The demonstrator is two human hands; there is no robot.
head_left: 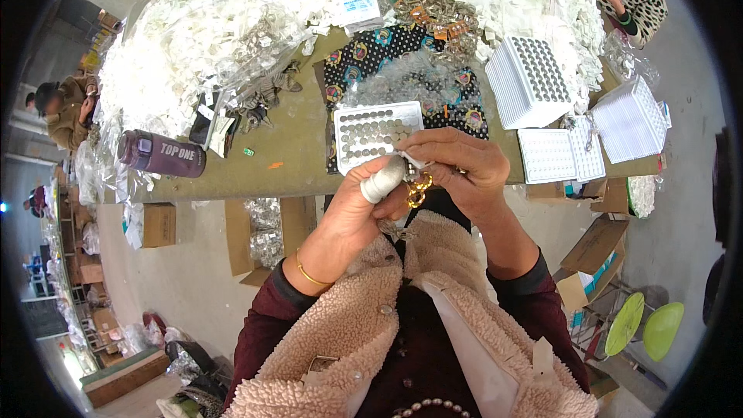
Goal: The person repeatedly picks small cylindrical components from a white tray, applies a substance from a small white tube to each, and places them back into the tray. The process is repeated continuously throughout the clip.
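My left hand (357,205), its thumb wrapped in a white covering, is closed on a small metal piece with gold chain links (419,190). Against the same piece, my right hand (468,170) pinches a small white part (415,160) between thumb and fingers. The exact kind of the metal piece is hidden by the fingers. Just beyond both hands lies a white tray (339,142) holding rows of round grey discs. Under it spreads a black dotted cloth (333,70) with clear plastic film (402,81) on it.
Heaps of small white pieces (201,46) cover the table's far side. White trays are stacked (515,97) at the right, and a purple bottle (162,155) lies at the left. Metal parts (433,11) are piled at the back. Cardboard boxes (592,251) stand on the floor. Other people sit nearby.
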